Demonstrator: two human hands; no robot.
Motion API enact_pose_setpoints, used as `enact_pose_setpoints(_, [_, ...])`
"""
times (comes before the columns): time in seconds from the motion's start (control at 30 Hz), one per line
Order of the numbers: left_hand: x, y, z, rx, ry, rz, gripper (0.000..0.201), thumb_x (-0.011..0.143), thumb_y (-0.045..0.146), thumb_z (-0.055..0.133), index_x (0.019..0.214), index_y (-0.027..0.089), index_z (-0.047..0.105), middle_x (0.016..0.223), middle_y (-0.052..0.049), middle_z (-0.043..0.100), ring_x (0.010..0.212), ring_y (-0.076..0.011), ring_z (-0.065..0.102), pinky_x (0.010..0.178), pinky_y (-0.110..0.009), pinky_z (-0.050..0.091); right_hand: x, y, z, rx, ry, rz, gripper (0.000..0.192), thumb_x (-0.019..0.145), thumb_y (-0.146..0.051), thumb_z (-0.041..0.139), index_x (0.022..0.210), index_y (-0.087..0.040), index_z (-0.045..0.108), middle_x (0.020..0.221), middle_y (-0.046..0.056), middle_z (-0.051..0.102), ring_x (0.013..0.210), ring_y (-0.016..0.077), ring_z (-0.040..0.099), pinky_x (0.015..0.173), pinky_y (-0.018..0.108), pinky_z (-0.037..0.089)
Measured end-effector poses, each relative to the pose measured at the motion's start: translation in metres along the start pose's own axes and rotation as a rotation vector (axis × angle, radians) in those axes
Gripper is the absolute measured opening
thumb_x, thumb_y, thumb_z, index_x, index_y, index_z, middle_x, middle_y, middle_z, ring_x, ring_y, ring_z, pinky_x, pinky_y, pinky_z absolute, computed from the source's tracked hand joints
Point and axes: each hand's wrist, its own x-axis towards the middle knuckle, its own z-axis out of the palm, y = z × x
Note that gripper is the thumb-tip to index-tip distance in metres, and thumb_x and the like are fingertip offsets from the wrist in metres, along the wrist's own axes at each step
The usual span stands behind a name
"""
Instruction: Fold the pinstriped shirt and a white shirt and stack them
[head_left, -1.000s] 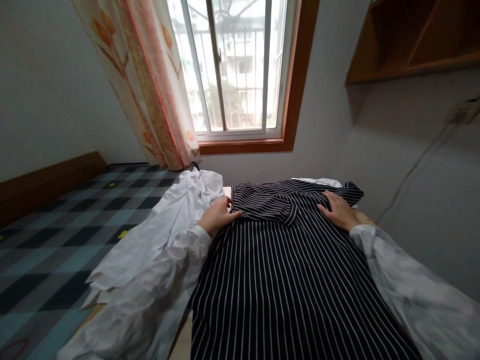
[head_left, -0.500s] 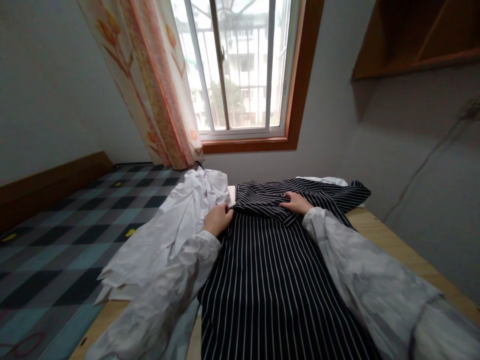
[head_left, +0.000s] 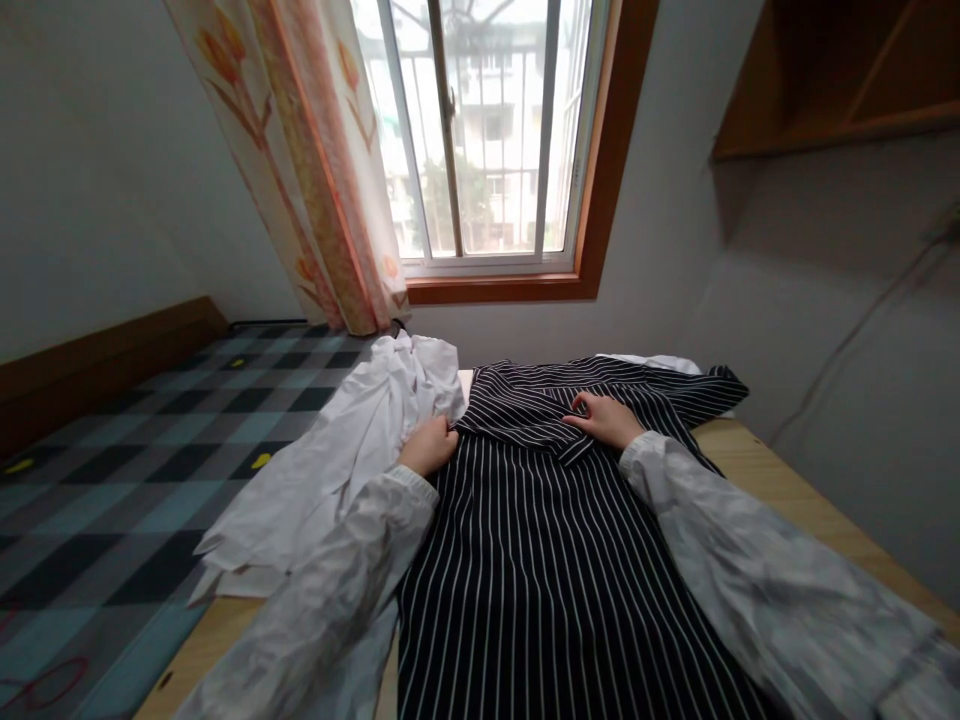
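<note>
A black garment with white stripes (head_left: 547, 560) lies spread lengthwise in front of me, with a sleeve-like part folded across its upper portion. My left hand (head_left: 430, 446) is closed, pinching the garment's left edge where the folded part ends. Over the folded part, toward the right, my right hand (head_left: 606, 420) has thumb and fingers curled together on the striped cloth. Another striped sleeve (head_left: 709, 385) stretches out to the far right. Just left of my left hand is a crumpled white garment (head_left: 337, 460).
Under the clothes is a light wooden board or table (head_left: 772, 480). A checked bed cover (head_left: 142, 470) extends on the left. White cloth (head_left: 660, 362) shows behind the striped garment. Beyond stand a window (head_left: 495, 150) and a flowered curtain (head_left: 300, 170); a wooden shelf (head_left: 832, 130) hangs upper right.
Both hands have come slightly nearer to me and a little farther apart, the left going left and the right going right. The folded striped cloth has shifted and spread with them.
</note>
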Motion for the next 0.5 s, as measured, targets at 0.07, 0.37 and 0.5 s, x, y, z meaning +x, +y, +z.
enact_pose_setpoints(0.07, [-0.005,0.001,-0.001,0.042,-0.007,0.005,0.033,0.103,0.027,0.054,0.124,0.014,0.075,0.12,-0.018,0.081,0.115,-0.0311,0.077,0.097,-0.036,0.057,-0.008,-0.006,-0.001,-0.038,0.093,-0.038,0.045,0.102,-0.058,0.069,0.129,-0.021,0.072,0.109,0.013,0.081,0.102,0.0318,0.075,0.092,0.041,0.058])
enact_pose_setpoints(0.37, [0.0,0.012,-0.029,0.185,0.027,-0.012,0.043,0.108,0.042,0.046,0.102,0.021,0.082,0.123,-0.017,0.083,0.117,-0.0346,0.078,0.095,-0.04,0.057,-0.052,-0.019,0.015,0.03,-0.036,-0.4,0.072,0.111,-0.067,0.046,0.17,-0.026,0.05,0.181,0.009,0.041,0.168,0.0321,0.036,0.139,0.056,0.025])
enact_pose_setpoints(0.5, [0.026,0.024,-0.041,0.072,0.094,0.011,0.048,0.109,0.05,0.043,0.111,0.019,0.081,0.123,-0.017,0.083,0.118,-0.0333,0.077,0.095,-0.037,0.056,-0.056,-0.016,0.025,0.062,-0.105,-0.356,0.078,0.112,-0.07,0.039,0.178,-0.028,0.037,0.185,0.008,0.031,0.172,0.0303,0.028,0.14,0.057,0.02])
